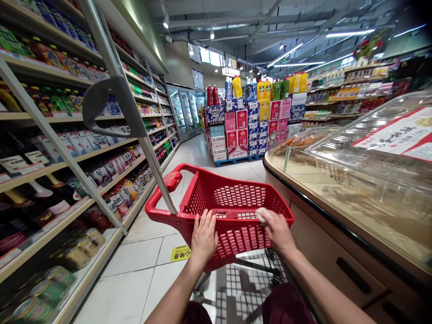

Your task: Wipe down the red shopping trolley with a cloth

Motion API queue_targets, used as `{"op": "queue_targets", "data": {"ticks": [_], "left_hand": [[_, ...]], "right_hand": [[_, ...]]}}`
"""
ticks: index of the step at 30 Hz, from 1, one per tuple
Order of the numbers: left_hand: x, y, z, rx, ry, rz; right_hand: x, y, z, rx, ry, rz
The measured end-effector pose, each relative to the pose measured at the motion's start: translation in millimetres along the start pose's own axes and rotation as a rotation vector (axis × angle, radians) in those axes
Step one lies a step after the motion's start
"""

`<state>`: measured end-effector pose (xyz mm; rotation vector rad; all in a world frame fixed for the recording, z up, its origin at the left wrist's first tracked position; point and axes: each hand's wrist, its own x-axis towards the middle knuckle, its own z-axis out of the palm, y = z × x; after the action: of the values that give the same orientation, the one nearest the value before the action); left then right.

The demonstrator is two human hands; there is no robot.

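Supermarket aisle; both hands on red perforated basket [232, 202].

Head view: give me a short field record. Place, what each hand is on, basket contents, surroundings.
place: supermarket aisle, tiled floor
left hand: fingers curled over the near rim of the red basket
right hand: on the same rim, closed around a small pale object; cannot tell what it is
basket contents: nothing visible inside
left side: shelves of bottles and cans
right side: counter with clear display case
ahead: stacked boxes with juice bottles on top
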<state>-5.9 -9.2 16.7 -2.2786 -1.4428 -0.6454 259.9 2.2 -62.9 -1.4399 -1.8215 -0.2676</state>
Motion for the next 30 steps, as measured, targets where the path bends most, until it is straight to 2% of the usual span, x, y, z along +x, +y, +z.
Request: {"op": "queue_targets", "data": {"ticks": [2, 3, 5, 7, 9, 11, 14, 15, 16, 20, 22, 26, 28, 30], "left_hand": [[0, 2, 0, -0.005, -0.007, -0.024], [0, 3, 0, -0.006, -0.01, -0.033], [1, 5, 1, -0.002, -0.014, -0.044], [1, 5, 1, 0.015, -0.022, -0.037], [0, 3, 2, 0.042, -0.035, -0.016], [-1, 2, 2, 0.07, -0.049, -0.002], [-1, 3, 3, 0.084, -0.061, -0.009], [-1, 4, 3, 0.081, -0.062, -0.013], [-1, 5, 4, 0.076, -0.063, -0.015], [-1, 5, 2, 0.071, -0.08, -0.002], [-1, 4, 1, 0.08, -0.09, 0.01], [-1, 6, 2, 0.106, -0.09, 0.018], [-1, 7, 1, 0.114, -0.09, 0.011], [0, 6, 1, 0.116, -0.103, 0.004]], "right_hand": [[-7, 22, -8, -0.067, 0.114, 0.202], [-8, 24, -9, -0.081, 0.155, 0.26], [-3, 9, -4, -0.053, 0.147, 0.208], [4, -14, 3, 0.004, 0.045, 0.024], [8, -22, 5, 0.024, -0.033, -0.087], [4, -10, 2, -0.007, -0.033, -0.029], [-6, 17, -3, -0.092, 0.084, 0.209], [-8, 19, -2, -0.104, 0.114, 0.244], [-8, 16, -1, -0.101, 0.121, 0.233], [-4, -4, 7, -0.031, -0.002, -0.021], [-5, 2, 3, -0.046, -0.002, 0.019], [-10, 21, -4, -0.128, 0.104, 0.306], [-9, 13, 0, -0.121, 0.101, 0.272], [-6, 2, 5, -0.083, 0.033, 0.116]]}}
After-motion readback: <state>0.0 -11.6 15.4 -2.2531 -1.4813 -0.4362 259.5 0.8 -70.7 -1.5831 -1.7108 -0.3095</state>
